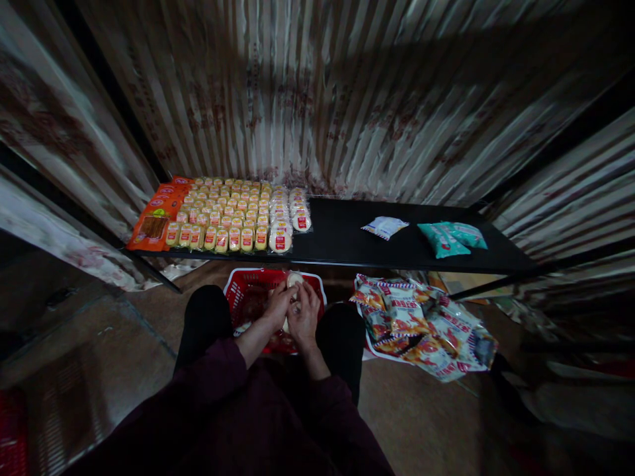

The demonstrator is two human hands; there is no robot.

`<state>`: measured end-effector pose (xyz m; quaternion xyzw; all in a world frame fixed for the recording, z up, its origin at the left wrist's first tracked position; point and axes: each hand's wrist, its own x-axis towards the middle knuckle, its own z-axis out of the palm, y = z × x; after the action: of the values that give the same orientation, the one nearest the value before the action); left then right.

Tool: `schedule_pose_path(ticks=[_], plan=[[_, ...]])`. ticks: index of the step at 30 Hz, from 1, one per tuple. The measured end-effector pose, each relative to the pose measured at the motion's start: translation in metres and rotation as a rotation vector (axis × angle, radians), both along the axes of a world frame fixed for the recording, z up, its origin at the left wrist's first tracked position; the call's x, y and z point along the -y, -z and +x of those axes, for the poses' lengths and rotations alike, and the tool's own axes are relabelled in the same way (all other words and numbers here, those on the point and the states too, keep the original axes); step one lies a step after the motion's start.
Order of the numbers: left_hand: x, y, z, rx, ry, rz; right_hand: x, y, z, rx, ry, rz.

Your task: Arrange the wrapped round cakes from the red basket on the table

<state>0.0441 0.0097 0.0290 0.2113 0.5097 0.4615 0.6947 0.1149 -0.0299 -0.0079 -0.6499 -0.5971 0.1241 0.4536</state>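
Both of my hands meet over a red basket [241,291] on the floor between my knees. My left hand [278,304] and my right hand [304,316] close around a pale round wrapped item [294,280], which shows between and above the fingers. More pale pieces lie beneath the hands, partly hidden. Behind the basket, rows of small yellow packaged cakes [221,239] fill the left part of a black shelf [337,244]. Paler round packs [280,239] stand at the right end of those rows.
Orange packets [155,221] lie at the shelf's left end. Farther right are a white packet [385,227] and teal packets [444,239]. A second basket heaped with snack bags [407,307] is right of my knee. Black frame poles and striped curtain surround the shelf.
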Motion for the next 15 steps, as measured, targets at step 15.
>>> schedule_pose_path(ticks=[15], plan=[[-0.008,-0.010,-0.013,0.262,-0.023,-0.202,0.003,-0.004,0.008,-0.020,0.034,0.029]])
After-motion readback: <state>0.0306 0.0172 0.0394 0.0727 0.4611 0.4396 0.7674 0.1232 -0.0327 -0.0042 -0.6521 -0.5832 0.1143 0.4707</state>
